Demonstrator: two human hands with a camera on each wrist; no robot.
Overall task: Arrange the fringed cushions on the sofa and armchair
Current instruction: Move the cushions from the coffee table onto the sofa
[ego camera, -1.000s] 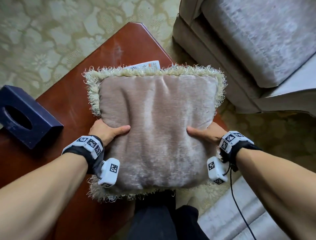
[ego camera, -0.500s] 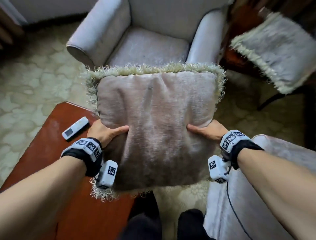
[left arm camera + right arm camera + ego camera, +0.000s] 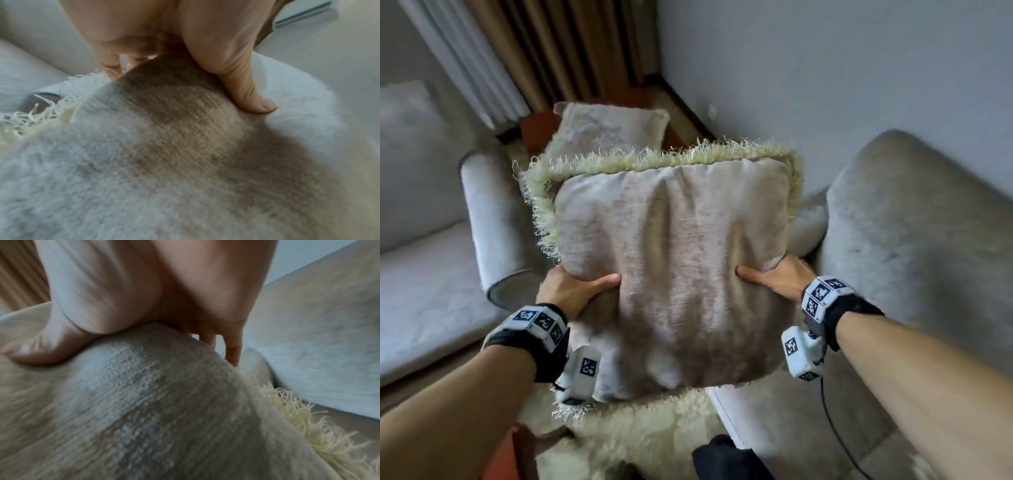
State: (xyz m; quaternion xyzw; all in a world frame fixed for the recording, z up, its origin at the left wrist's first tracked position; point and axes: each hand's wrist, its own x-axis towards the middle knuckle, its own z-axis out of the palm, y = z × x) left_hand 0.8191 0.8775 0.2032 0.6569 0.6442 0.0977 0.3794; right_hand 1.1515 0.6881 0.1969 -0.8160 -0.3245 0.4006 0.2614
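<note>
I hold a beige velvet cushion with pale green fringe (image 3: 671, 260) up in the air in front of me. My left hand (image 3: 571, 291) grips its left side, thumb on the front and fingers behind. My right hand (image 3: 774, 279) grips its right side the same way. In the left wrist view the thumb (image 3: 242, 84) presses into the cushion (image 3: 164, 154); in the right wrist view the thumb (image 3: 47, 345) dents the cushion (image 3: 154, 402). A second fringed cushion (image 3: 606, 132) leans on a wooden side table behind. The grey sofa (image 3: 914, 246) is at the right, the armchair (image 3: 448, 240) at the left.
A red-brown side table (image 3: 537, 128) stands in the corner between armchair and sofa, under brown and white curtains (image 3: 551, 51). A pale shaggy rug (image 3: 647, 435) covers the floor below. A grey wall (image 3: 825, 68) rises behind the sofa.
I have lifted the cushion off the coffee table and turned right, away from the table and armchair front, toward the corner by the sofa. Both hands keep their grip.
</note>
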